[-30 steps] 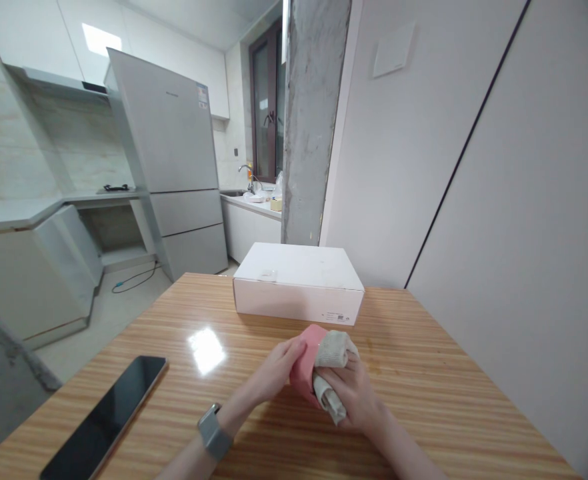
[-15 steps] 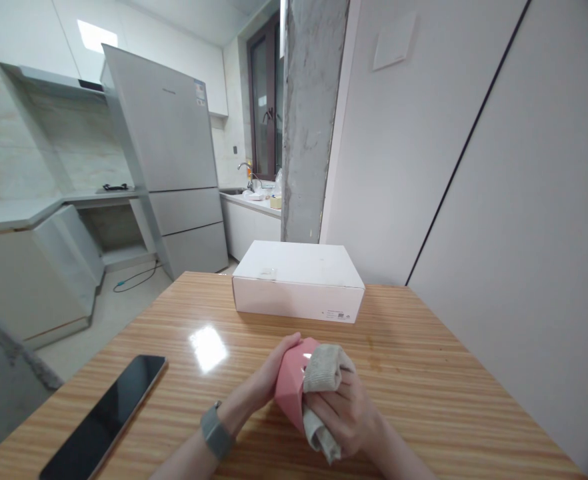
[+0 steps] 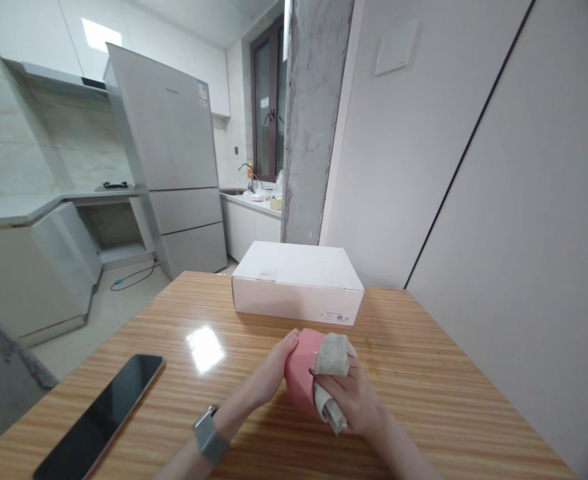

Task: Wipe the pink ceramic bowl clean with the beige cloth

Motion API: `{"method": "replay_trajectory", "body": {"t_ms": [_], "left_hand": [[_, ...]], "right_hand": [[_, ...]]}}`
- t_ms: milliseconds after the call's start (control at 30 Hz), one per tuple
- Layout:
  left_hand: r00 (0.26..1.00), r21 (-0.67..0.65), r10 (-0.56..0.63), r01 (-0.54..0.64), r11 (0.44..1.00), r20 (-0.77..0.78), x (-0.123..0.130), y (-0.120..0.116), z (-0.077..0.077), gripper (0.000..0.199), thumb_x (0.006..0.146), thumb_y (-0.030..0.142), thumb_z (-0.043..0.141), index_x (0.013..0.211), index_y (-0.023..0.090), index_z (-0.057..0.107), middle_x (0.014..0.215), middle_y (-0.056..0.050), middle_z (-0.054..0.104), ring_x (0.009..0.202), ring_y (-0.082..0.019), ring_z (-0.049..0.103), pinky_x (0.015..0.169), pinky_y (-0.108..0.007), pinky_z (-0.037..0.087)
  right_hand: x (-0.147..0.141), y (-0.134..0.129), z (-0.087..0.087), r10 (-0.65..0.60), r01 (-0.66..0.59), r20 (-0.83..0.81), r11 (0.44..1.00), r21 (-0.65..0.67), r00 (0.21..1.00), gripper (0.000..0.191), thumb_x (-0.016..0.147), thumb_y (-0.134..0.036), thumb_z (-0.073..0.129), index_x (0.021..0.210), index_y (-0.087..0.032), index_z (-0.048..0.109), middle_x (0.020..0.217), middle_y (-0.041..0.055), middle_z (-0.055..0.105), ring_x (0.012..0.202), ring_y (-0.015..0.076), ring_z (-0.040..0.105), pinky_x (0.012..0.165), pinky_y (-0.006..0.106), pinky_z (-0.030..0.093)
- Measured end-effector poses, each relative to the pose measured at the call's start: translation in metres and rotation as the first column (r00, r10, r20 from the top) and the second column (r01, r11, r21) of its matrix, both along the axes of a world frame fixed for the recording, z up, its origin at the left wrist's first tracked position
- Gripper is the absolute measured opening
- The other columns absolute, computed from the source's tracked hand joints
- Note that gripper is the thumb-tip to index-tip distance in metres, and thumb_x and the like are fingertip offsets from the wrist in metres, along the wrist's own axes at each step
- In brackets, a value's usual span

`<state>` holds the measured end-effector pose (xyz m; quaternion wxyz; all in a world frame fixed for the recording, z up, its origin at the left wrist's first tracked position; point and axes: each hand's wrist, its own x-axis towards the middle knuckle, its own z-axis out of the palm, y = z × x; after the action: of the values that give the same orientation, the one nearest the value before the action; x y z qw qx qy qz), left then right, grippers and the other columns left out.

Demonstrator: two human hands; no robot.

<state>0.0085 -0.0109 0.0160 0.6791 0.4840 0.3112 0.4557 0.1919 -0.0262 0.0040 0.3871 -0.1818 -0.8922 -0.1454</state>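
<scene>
A glossy pink faceted object [image 3: 300, 373], perhaps a pot or bowl, is held above the table in front of me; its exact kind does not show. My left hand [image 3: 273, 371] is closed around its left side, thumb along the upper edge. In my right hand [image 3: 357, 400] is a bunched grey-beige cloth [image 3: 333, 355], pressed against the pink object's right side. One end of the cloth folds over the top of my fingers, and another hangs out below them. A small dark spot shows on the pink surface beside my right fingertips.
Behind my hands a closed white box [image 3: 297, 299] stands on the wood-grain table [image 3: 424, 393]. A black phone [image 3: 101, 417] lies at the table's left. A white wall [image 3: 499, 233] rises along the right side. Beyond the table are a fridge [image 3: 174, 147] and a kitchen counter.
Both hands have moved slightly up and to the right with the pink object, which has turned a little. The cloth has shifted upward along its right side.
</scene>
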Motion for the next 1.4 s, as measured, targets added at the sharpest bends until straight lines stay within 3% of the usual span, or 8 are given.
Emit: {"method": "replay_trajectory", "body": {"t_ms": [100,233,367,567,833,1000,1233,1400], "left_hand": [[0.993,0.079,0.084,-0.078,0.994,-0.079,-0.005,-0.002,-0.005,0.040,0.083,0.047,0.057,0.110,0.018,0.063,0.129,-0.007,0.058,0.131,-0.026,0.036,0.110,-0.033,0.021],[0.998,0.042,-0.056,0.058,0.997,-0.039,-0.003,-0.003,-0.005,0.039,0.085,0.047,0.054,0.111,0.019,0.061,0.119,-0.007,0.061,0.116,-0.024,0.050,0.099,-0.034,0.035],[0.996,-0.089,-0.053,0.060,0.994,0.078,0.006,0.002,-0.007,0.035,0.083,0.047,0.052,0.093,0.016,0.065,0.086,-0.003,0.068,0.089,-0.020,0.060,0.088,-0.032,0.041],[0.988,-0.292,-0.123,0.147,0.945,0.097,0.001,0.001,-0.003,0.047,0.084,0.051,0.050,0.094,0.009,0.069,0.088,-0.008,0.073,0.094,-0.024,0.063,0.098,-0.036,0.037],[0.975,-0.189,-0.214,0.198,0.962,-0.068,-0.007,-0.002,0.006,0.056,0.086,0.056,0.047,0.111,0.009,0.065,0.112,-0.008,0.069,0.119,-0.023,0.053,0.113,-0.033,0.020],[0.977,-0.216,-0.183,0.156,0.964,-0.110,-0.004,0.001,-0.004,0.062,0.086,0.060,0.041,0.117,0.011,0.062,0.119,-0.011,0.065,0.117,-0.028,0.053,0.104,-0.042,0.034],[0.943,-0.042,-0.287,0.298,0.954,0.170,0.008,-0.002,-0.005,0.049,0.084,0.040,0.057,0.129,0.023,0.051,0.129,-0.008,0.056,0.114,-0.023,0.052,0.093,-0.034,0.039],[0.969,-0.209,-0.045,0.098,0.973,0.243,0.012,0.006,-0.016,0.031,0.080,0.046,0.057,0.088,0.017,0.065,0.088,-0.002,0.066,0.081,-0.016,0.058,0.079,-0.028,0.041]], "right_hand": [[0.005,0.000,-0.004,-0.088,0.090,-0.087,0.996,0.021,0.992,0.033,0.085,-0.036,0.038,0.103,-0.019,0.058,0.079,0.0070,0.069,0.072,0.0255,0.063,0.070,0.041,0.046],[0.008,-0.002,-0.004,-0.119,0.124,-0.066,0.990,0.068,0.991,0.027,0.084,-0.030,0.041,0.100,-0.018,0.059,0.078,0.0079,0.069,0.069,0.0251,0.062,0.068,0.039,0.045],[0.001,-0.006,0.002,-0.055,0.057,-0.040,0.998,0.026,0.998,0.032,0.086,-0.033,0.039,0.103,-0.015,0.059,0.076,0.0089,0.069,0.068,0.0245,0.062,0.066,0.038,0.044],[-0.018,-0.014,0.006,0.078,-0.077,-0.027,0.995,0.061,0.997,0.034,0.090,-0.026,0.031,0.091,-0.014,0.062,0.066,0.0059,0.065,0.060,0.0203,0.057,0.068,0.036,0.042],[-0.014,-0.011,0.000,0.063,-0.062,-0.022,0.997,0.054,0.998,0.025,0.087,-0.023,0.034,0.082,-0.017,0.058,0.060,0.0028,0.060,0.056,0.0194,0.050,0.065,0.036,0.040],[-0.002,-0.002,-0.004,-0.008,0.007,-0.018,0.999,-0.050,1.000,0.024,0.078,-0.027,0.045,0.096,-0.018,0.057,0.076,0.0072,0.067,0.073,0.0258,0.061,0.074,0.039,0.043],[0.013,0.008,-0.020,-0.211,0.152,-0.265,0.962,-0.228,0.941,0.043,0.072,-0.021,0.039,0.112,-0.018,0.053,0.090,0.0099,0.068,0.077,0.0271,0.065,0.067,0.037,0.047],[0.007,0.001,-0.013,-0.143,0.142,-0.193,0.990,-0.019,0.971,0.036,0.077,-0.029,0.040,0.106,-0.016,0.057,0.077,0.0090,0.068,0.067,0.0258,0.063,0.064,0.037,0.046]]}}
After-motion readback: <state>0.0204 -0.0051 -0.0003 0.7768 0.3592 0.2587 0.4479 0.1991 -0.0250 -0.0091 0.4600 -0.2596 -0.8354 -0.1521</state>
